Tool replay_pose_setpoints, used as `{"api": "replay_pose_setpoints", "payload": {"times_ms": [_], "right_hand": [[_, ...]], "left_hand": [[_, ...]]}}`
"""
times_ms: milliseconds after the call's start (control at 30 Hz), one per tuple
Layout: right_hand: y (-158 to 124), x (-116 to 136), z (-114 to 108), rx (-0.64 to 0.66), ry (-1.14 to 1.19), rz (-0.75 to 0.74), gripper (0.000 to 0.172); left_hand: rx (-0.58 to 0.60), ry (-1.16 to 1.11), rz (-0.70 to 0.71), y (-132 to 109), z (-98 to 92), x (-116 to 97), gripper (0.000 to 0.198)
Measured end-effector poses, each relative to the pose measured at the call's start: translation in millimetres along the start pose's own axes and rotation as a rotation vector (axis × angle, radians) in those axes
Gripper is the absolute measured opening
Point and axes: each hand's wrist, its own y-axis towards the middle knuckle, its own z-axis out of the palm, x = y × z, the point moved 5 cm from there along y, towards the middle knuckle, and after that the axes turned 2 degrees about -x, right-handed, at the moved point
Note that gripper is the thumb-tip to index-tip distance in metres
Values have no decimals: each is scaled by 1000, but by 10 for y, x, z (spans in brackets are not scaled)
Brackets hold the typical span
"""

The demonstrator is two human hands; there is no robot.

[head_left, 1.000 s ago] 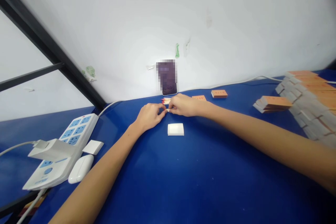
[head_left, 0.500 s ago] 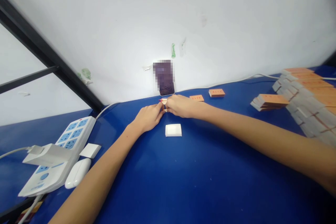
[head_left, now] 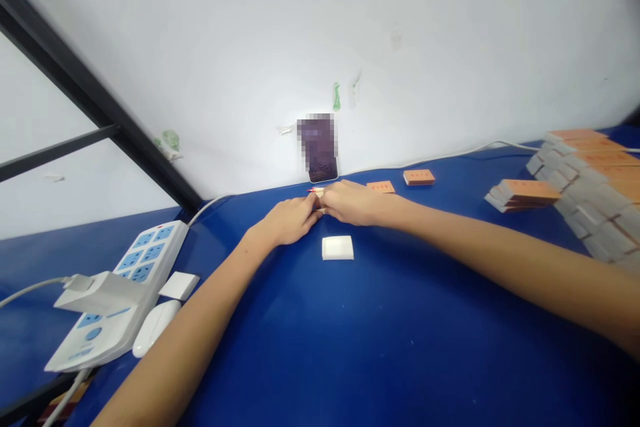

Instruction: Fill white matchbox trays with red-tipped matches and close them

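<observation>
My left hand (head_left: pixel 293 219) and my right hand (head_left: pixel 347 201) meet at the far side of the blue table. Pale matchsticks (head_left: pixel 320 192) with red tips poke out between the two sets of fingers, and both hands are closed on them. Most of the bundle is hidden by my fingers. Just this side of the hands lies a small white box (head_left: pixel 337 248). An orange box (head_left: pixel 381 187) with red print rests just beyond my right wrist, partly covered by it.
Another orange box (head_left: pixel 419 177) lies farther right, then a small stack (head_left: pixel 530 192) beside a large pile of boxes (head_left: pixel 595 193). A phone (head_left: pixel 323 153) leans on the wall. At left are a power strip (head_left: pixel 165 260), a white square (head_left: pixel 179 285) and a white case (head_left: pixel 156 328).
The whole view has shifted slightly, so things appear a little farther right. Both hands stay together on the matchsticks, with only a small shift of the fingers.
</observation>
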Motion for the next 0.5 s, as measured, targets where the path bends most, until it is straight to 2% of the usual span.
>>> {"api": "replay_pose_setpoints", "payload": {"times_ms": [300,500], "right_hand": [[-3,29,48,23,4,32,23],[-5,71,80,-48,-67,18,23]], "left_hand": [[129,-17,-29,5,-55,-44,41],[161,-21,-43,-7,-63,-24,41]]}}
